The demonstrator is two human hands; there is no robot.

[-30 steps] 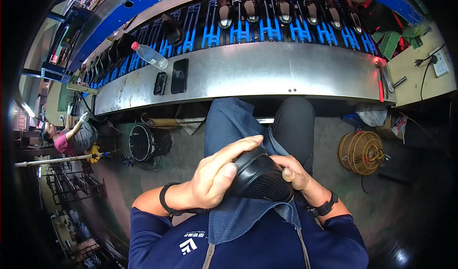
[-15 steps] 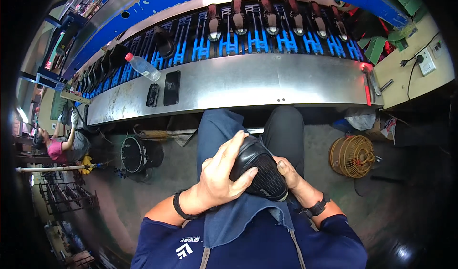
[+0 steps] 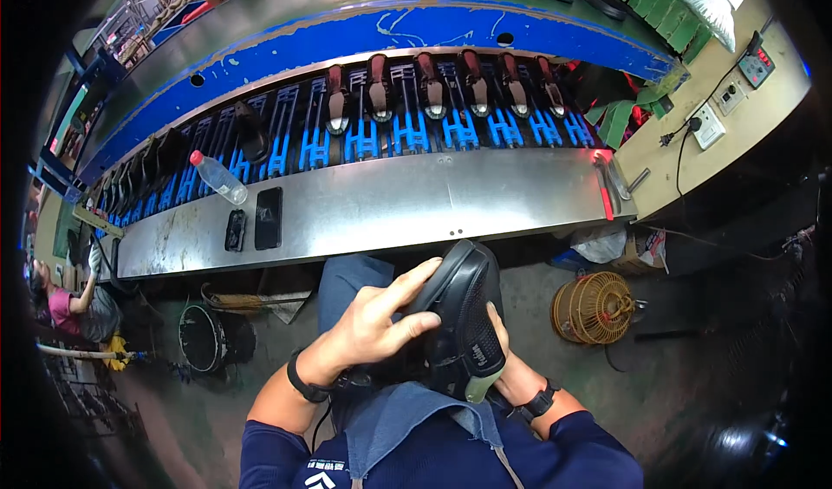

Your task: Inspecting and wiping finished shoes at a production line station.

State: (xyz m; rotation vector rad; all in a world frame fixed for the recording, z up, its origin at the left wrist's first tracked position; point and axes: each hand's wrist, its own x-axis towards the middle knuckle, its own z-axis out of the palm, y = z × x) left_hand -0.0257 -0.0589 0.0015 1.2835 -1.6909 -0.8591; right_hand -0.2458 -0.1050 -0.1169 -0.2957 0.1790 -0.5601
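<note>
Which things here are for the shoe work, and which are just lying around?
Probably for the job:
black shoe, held in the left hand and right hand
shoes on blue racks

Probably just lying about:
clear bottle
black phone
round basket

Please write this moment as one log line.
left hand: on black shoe | right hand: on same shoe | phone: on metal table

A glossy black shoe with a panel of tiny perforations (image 3: 461, 311) sits held between the left hand (image 3: 373, 316) and the right hand (image 3: 510, 363), up over the lap! Its rounded end points away toward the bench, the dotted panel tips up and rightward (small pale lettering on it, too), and a grey-green patch shows at the near end.
</note>
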